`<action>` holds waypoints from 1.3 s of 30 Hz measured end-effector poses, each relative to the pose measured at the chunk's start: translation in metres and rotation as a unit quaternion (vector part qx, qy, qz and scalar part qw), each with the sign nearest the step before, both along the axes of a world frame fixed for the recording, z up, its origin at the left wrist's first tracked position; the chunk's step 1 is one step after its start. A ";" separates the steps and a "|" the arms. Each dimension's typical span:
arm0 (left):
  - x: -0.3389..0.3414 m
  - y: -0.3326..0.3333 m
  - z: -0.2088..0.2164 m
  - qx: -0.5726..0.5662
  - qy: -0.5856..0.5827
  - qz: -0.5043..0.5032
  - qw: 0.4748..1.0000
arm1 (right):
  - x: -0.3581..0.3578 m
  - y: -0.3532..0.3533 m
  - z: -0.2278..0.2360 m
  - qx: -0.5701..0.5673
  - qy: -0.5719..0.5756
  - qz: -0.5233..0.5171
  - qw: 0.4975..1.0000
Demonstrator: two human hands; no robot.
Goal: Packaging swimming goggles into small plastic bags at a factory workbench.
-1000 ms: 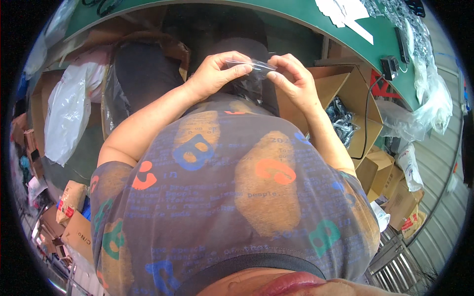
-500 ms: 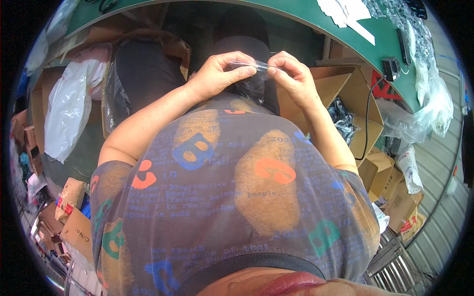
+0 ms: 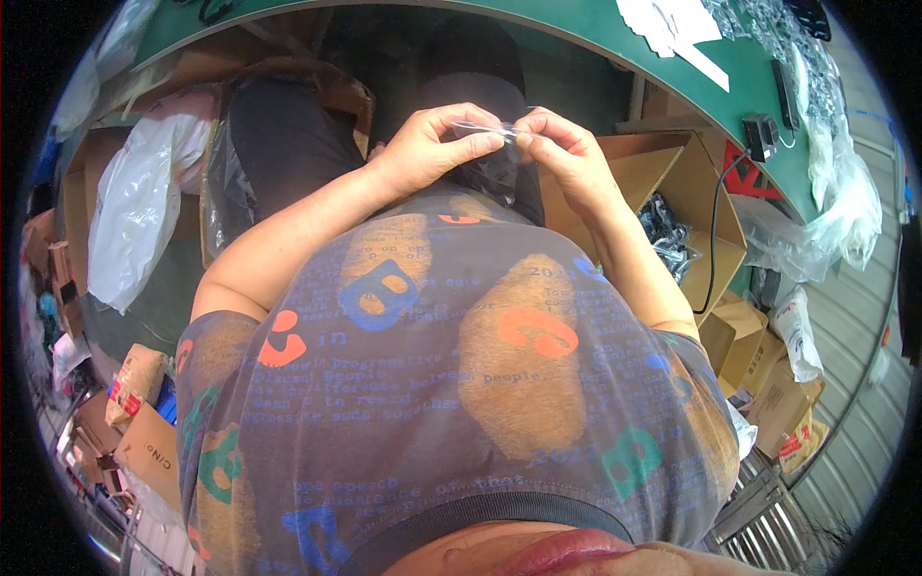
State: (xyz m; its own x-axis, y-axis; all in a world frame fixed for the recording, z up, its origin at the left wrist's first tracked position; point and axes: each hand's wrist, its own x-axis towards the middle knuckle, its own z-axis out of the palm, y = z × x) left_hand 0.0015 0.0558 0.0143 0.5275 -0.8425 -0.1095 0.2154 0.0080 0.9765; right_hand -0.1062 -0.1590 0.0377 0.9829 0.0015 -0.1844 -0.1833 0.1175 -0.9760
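Note:
Between my two hands, above my lap, is a small clear plastic bag point(image 3: 492, 175). Its upper edge is pinched at the fingertips, and the see-through body hangs down against dark clothing. My left hand point(image 3: 429, 144) is closed, thumb against forefinger, on the left part of that edge. A short way to the right, my right hand point(image 3: 569, 154) pinches the other part in the same way. The fingertips of both hands almost meet. Whether anything is inside the bag I cannot tell.
A green table point(image 3: 567, 36) curves across the far side, with white papers point(image 3: 672, 24) and a small black device point(image 3: 761, 136) with a cable. An open cardboard box point(image 3: 711, 216) holding dark plastic packets stands at right. White plastic bags point(image 3: 134, 235) hang from a box at left.
Both hands stay in nearly the same place. The fingertips have shifted slightly, and the film between them looks more bunched than before.

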 end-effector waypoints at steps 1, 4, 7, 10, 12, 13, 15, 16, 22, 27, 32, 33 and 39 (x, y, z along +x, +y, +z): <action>0.000 0.000 -0.002 0.000 -0.001 0.001 1.000 | 0.001 0.001 0.003 0.018 0.018 -0.003 1.000; 0.000 0.000 -0.006 -0.002 -0.023 0.020 1.000 | 0.002 0.003 0.009 0.039 0.055 -0.010 0.998; -0.003 -0.002 0.003 -0.013 0.022 0.018 1.000 | 0.002 0.004 0.009 0.041 0.074 -0.018 0.996; -0.003 -0.003 0.008 0.007 0.016 0.025 1.000 | 0.002 0.007 0.009 0.032 0.052 -0.022 0.998; -0.002 -0.003 0.005 0.004 -0.012 0.019 1.000 | 0.003 0.008 0.008 0.025 0.030 -0.026 0.999; -0.002 -0.004 0.005 0.005 -0.012 0.019 1.000 | 0.003 0.007 0.008 -0.005 0.007 -0.021 1.000; -0.002 -0.004 0.006 0.005 -0.011 0.023 1.000 | 0.004 0.005 0.005 -0.036 -0.015 -0.016 0.999; -0.002 -0.005 0.006 0.005 -0.011 0.023 1.000 | 0.004 0.004 0.004 -0.040 -0.016 -0.011 0.999; -0.002 -0.004 0.005 0.004 -0.013 0.022 1.000 | 0.007 0.005 0.013 -0.038 0.018 -0.011 0.999; -0.002 -0.006 0.006 -0.011 -0.001 0.011 1.000 | 0.010 0.001 0.007 -0.062 -0.015 0.015 0.998; -0.002 -0.006 0.006 -0.020 0.002 0.010 1.000 | 0.012 -0.002 0.010 -0.058 0.001 0.041 0.997; -0.003 -0.005 0.006 -0.019 0.003 0.012 1.000 | 0.013 -0.003 0.013 -0.058 0.002 0.042 0.997; -0.002 -0.005 0.005 -0.006 -0.009 0.013 1.000 | 0.022 -0.012 0.010 -0.127 -0.028 0.109 0.985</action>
